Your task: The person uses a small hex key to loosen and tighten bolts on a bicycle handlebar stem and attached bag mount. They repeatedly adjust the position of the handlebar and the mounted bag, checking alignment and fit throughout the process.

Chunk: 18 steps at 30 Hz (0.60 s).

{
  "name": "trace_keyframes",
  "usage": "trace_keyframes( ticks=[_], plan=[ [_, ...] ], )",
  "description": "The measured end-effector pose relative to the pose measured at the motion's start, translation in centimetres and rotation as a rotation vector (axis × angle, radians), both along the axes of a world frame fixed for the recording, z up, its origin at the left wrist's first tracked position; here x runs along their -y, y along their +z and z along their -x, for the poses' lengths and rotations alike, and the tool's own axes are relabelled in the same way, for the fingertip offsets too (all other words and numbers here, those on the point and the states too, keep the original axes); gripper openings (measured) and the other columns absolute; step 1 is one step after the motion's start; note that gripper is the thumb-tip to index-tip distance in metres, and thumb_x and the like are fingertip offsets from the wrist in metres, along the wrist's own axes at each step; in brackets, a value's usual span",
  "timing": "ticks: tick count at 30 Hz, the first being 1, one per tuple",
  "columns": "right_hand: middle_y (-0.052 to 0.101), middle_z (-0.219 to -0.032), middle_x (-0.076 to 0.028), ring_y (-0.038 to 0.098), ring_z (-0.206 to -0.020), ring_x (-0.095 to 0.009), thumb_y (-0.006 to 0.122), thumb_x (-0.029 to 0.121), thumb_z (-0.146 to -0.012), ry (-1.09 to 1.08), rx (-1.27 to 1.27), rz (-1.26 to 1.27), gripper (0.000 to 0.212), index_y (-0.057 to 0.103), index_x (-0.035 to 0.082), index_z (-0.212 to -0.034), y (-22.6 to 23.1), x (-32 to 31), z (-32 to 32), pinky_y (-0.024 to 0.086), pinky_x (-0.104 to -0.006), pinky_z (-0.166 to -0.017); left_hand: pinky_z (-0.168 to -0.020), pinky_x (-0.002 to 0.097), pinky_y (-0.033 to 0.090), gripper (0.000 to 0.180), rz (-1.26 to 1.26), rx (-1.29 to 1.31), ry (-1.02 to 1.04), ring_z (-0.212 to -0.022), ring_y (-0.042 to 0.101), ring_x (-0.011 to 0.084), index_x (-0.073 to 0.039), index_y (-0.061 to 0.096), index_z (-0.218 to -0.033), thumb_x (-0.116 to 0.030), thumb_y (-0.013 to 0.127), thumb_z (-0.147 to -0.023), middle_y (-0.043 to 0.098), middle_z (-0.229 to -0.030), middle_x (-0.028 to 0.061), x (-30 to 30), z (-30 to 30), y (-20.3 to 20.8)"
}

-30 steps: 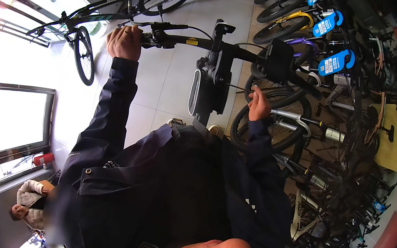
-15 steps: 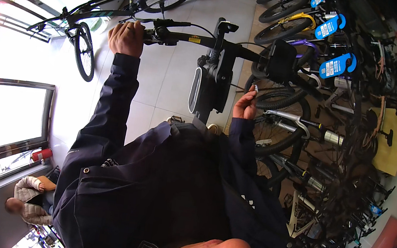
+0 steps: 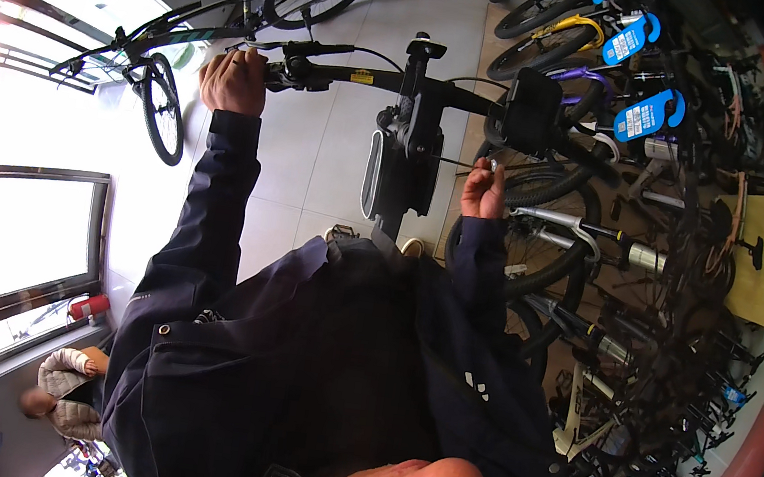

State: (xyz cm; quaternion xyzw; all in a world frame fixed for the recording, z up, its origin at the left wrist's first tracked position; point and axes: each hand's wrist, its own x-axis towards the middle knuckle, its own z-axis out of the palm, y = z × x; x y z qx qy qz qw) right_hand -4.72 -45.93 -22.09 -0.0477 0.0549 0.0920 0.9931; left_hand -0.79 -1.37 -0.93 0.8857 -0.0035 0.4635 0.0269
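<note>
The handlebar (image 3: 385, 83) ran crosswise in front of the person, above a pale tiled floor (image 3: 292, 154), with a small yellow label (image 3: 362, 76) left of its middle and a black box-shaped unit (image 3: 532, 112) on its right part. The left hand (image 3: 234, 79) was closed around the bar's left end, fingers folded over the top. Lower down, the right hand (image 3: 484, 189) was raised with its fingers bent and drawn close together, near the outer end of a thin dark rod (image 3: 455, 162) that stuck out to the right below the bar; whether they gripped it I could not tell. Parked bicycles with blue tags (image 3: 649, 116) stood along the right, another bicycle (image 3: 164, 108) was at upper left, and someone in a pale padded jacket (image 3: 55, 374) was at lower left
</note>
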Motion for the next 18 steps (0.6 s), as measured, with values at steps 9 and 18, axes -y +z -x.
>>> trace_keyframes(
  ticks=[9, 18],
  plan=[
    [0.075, -0.110, -0.011, 0.074, -0.083, -0.019, 0.049, 0.025, -0.111, -0.321, 0.386, 1.675, 0.026, 0.064, 0.005, -0.114, 2.9, 2.1, 2.8, 0.060, -0.0309, -0.070, -0.082, 0.0399, 0.049, 0.023, -0.055, -0.013, -0.006, -0.080, 0.066, 0.0251, -0.013, 0.067, -0.074, -0.022, 0.064, -0.096, 0.069, -0.077, 0.0014, 0.1, -0.1, 0.4],
    [0.072, -0.122, -0.011, 0.073, -0.090, -0.017, 0.038, 0.039, -0.113, -0.251, -0.264, 1.017, 0.047, 0.059, 0.001, -0.133, 2.8, -2.2, 4.5, 0.056, -0.0246, -0.065, -0.082, 0.0406, 0.049, 0.023, -0.010, -0.039, -0.011, -0.080, 0.066, 0.0255, -0.012, 0.067, -0.075, -0.022, 0.065, -0.096, 0.069, -0.078, 0.0027, 0.2, 0.2, 0.6]
  ],
)
